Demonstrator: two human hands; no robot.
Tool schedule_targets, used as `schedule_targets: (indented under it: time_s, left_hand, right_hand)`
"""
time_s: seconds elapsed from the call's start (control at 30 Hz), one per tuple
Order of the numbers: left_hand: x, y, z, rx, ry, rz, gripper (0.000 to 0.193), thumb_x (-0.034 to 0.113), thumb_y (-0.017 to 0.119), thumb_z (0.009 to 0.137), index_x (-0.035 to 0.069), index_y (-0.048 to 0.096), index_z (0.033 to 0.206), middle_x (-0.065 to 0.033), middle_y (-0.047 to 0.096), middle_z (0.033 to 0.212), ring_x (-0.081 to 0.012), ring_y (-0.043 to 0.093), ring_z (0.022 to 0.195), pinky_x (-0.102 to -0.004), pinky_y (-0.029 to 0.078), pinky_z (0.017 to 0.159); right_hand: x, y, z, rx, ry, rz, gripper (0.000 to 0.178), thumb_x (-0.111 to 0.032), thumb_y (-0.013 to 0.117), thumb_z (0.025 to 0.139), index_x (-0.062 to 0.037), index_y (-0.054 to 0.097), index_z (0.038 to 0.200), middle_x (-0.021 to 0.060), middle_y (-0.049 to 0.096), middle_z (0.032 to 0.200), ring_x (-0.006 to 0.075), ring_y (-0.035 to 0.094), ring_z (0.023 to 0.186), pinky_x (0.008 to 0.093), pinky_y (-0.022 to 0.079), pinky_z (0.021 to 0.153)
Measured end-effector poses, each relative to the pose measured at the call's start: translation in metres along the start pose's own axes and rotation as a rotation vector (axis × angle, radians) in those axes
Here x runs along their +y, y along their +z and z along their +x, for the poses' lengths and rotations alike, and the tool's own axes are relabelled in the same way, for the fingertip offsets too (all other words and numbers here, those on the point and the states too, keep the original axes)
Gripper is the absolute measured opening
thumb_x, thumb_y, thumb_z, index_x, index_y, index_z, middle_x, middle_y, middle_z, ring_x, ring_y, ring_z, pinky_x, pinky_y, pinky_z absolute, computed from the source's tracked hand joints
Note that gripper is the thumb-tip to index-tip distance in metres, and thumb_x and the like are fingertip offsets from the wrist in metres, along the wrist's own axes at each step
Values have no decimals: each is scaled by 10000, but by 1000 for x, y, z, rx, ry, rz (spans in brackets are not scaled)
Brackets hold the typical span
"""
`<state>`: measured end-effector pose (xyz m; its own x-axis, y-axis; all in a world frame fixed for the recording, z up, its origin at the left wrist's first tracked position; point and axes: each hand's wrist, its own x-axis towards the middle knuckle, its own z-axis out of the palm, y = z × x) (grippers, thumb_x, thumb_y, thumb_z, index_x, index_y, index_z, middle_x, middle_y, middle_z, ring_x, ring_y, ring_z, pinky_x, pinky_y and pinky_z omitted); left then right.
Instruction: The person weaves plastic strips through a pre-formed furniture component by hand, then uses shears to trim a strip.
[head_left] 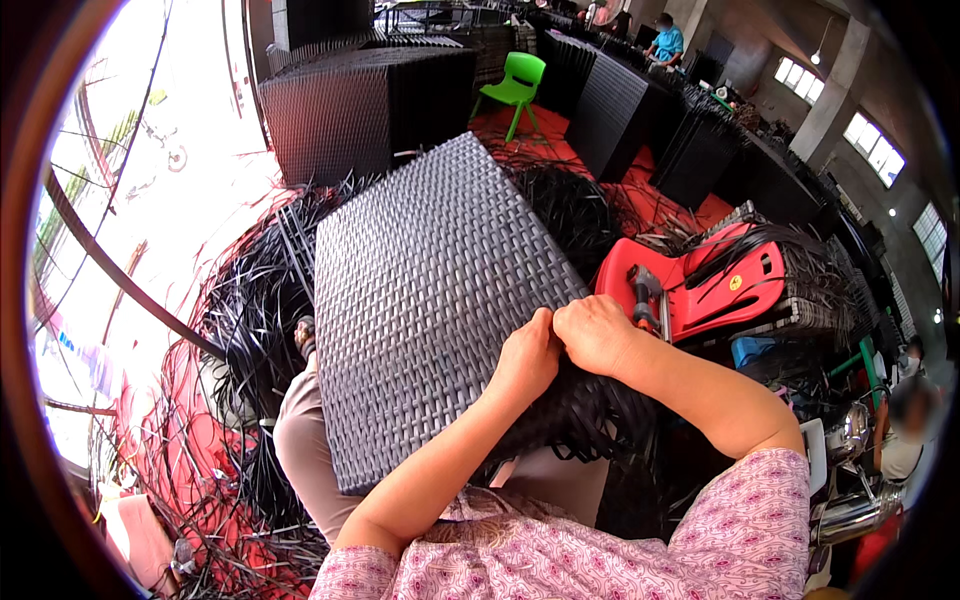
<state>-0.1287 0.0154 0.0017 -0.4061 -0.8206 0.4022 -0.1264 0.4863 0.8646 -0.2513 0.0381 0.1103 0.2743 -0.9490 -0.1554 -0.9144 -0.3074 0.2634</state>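
Observation:
A black-grey woven wicker panel [420, 290] lies tilted across my lap, its basket weave facing up. At its right-hand edge my left hand [527, 357] is closed in a fist, knuckles up. My right hand [598, 335] is closed right beside it, the two thumbs' sides touching. What the fingers grip is hidden under the hands, at the rim where loose ends come out. Many loose black plastic strips [600, 410] hang from that edge below my hands.
A red plastic chair seat [700, 285] with a dark-headed hammer [645, 290] on it stands at the right. Tangled black strips [250, 290] cover the red floor on the left. Stacked woven panels [330, 120], a green chair [515, 90] and a person in blue [665, 45] are farther back.

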Motion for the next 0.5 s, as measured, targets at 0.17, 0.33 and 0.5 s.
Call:
schedule_targets:
  time_s: [0.17,0.33,0.5]
  left_hand:
    - [6,-6,-1,1,-80,-71,188,49,625,911,9,544,1076,-223,707,937,-402,705,926,-440,555,801]
    - [7,-8,-8,62,-134,-118,191,71,666,936,7,565,1084,-134,689,911,-233,710,814,-355,561,753]
    - [5,-11,-12,156,-257,-366,112,65,619,989,10,580,1079,-51,662,931,-125,688,788,-267,564,683]
  right_hand:
    - [4,13,-7,187,83,180,105,-96,653,785,-23,701,844,217,724,827,375,733,823,483,588,733]
    - [33,-4,-7,245,153,619,219,-121,692,737,7,678,914,229,715,867,403,706,894,476,563,833]
    - [52,-18,-12,270,176,706,270,-23,684,757,37,645,1017,137,704,746,224,700,685,343,537,655]
